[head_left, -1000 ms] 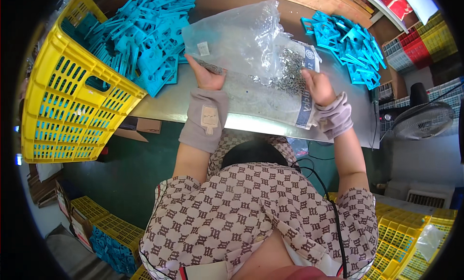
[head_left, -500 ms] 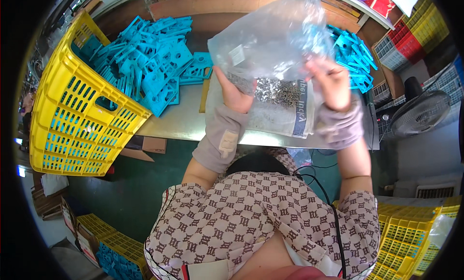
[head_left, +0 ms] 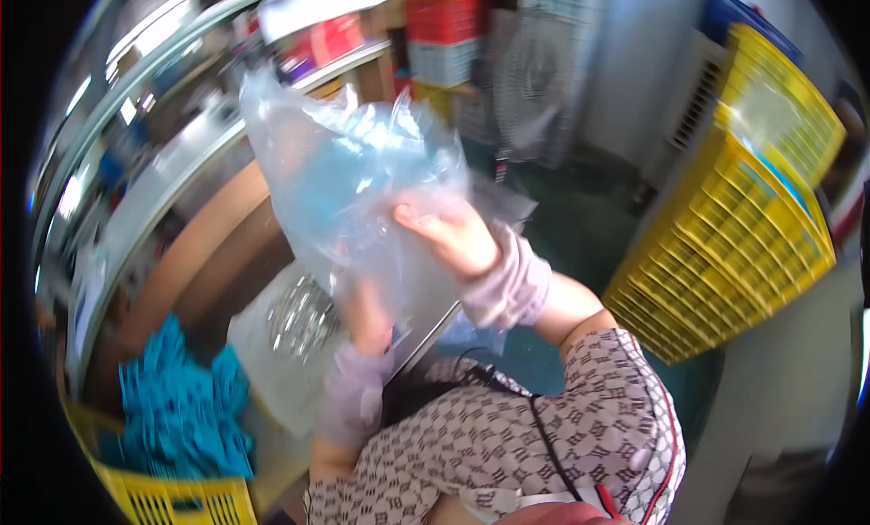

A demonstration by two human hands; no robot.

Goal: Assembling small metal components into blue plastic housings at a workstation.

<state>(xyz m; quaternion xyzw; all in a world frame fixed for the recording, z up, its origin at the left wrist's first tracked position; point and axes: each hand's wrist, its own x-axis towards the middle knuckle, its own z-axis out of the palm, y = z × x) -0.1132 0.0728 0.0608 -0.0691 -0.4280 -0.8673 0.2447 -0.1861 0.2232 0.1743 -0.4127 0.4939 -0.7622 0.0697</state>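
Fingers (head_left: 419,215) of the right hand (head_left: 458,241) are clamped on a clear plastic bag (head_left: 362,176), which hangs crumpled and shiny in the air above the worktop (head_left: 276,452). The left hand (head_left: 366,315) is at the bag's lower edge, badly blurred — whether its fingers are together or apart, I cannot tell. Soft mauve cuffs (head_left: 507,280) cover both wrists.

Below and just left of the left hand, a heap of small metal pieces (head_left: 304,321), too smeared to name more closely, lies on a flattened whitish sack (head_left: 258,339). Farther left is a pile of turquoise plastic frames (head_left: 181,403), next to a yellow slatted crate (head_left: 172,496) at the lower left.

Beyond the bag, a grey fan (head_left: 530,94) stands near stacked red and pale crates (head_left: 442,40); well apart on the right — more yellow crates (head_left: 716,253), tilted in this view.
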